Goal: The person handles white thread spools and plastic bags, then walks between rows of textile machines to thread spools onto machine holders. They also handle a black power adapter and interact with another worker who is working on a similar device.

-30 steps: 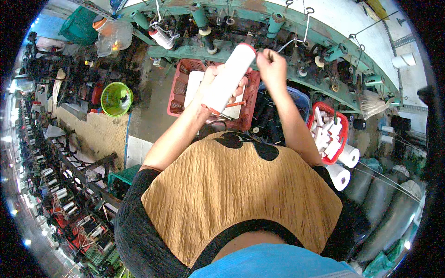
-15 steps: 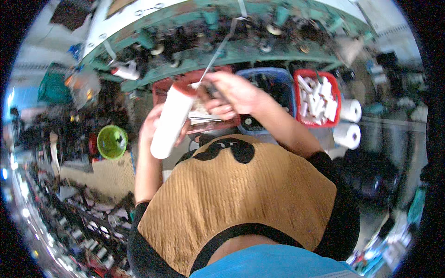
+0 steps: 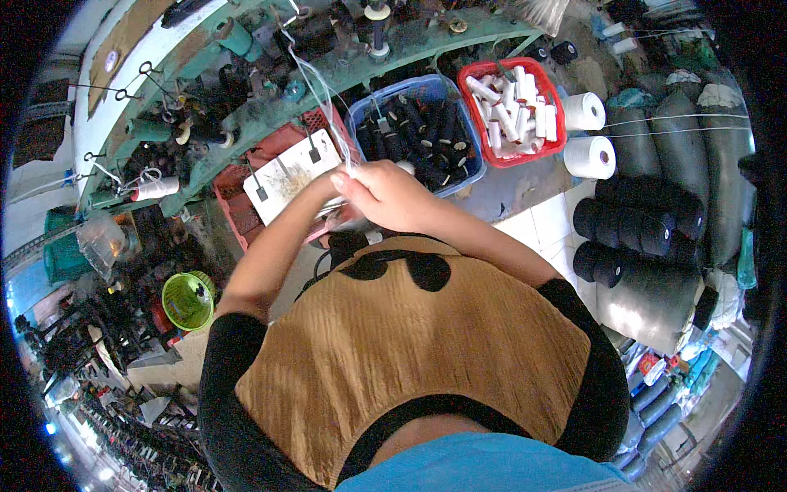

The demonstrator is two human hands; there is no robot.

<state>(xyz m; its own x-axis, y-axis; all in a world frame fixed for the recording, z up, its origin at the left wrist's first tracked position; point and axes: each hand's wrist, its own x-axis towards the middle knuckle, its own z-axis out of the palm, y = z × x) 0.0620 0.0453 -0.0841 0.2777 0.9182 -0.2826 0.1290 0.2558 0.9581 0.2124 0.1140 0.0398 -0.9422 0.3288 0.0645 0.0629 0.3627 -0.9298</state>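
My two hands meet in front of my chest, over the near side of a red crate [image 3: 227, 197]. My right hand [image 3: 389, 195] is closed, with its thumb pressed on white thread [image 3: 321, 94] that runs up to the green machine frame. Tucked against it, my left hand [image 3: 329, 190] is mostly covered, and its fingers are hidden. A blurred pale and reddish shape shows just below the hands; I cannot make out what it is. Inside the crate lies a white board [image 3: 283, 182] with black fittings.
A blue basket [image 3: 475, 170] of black spools and a red basket [image 3: 560, 123] of white spools stand to the right. White thread cones [image 3: 592, 157] and black rolls [image 3: 627, 225] lie beyond. Ahead runs the green frame [image 3: 410, 56]; a lime-green bucket [image 3: 187, 302] sits left.
My hands have come together, and the white spool my left hand held is no longer clearly visible. The view has turned, so the baskets and machine frame appear shifted leftward.
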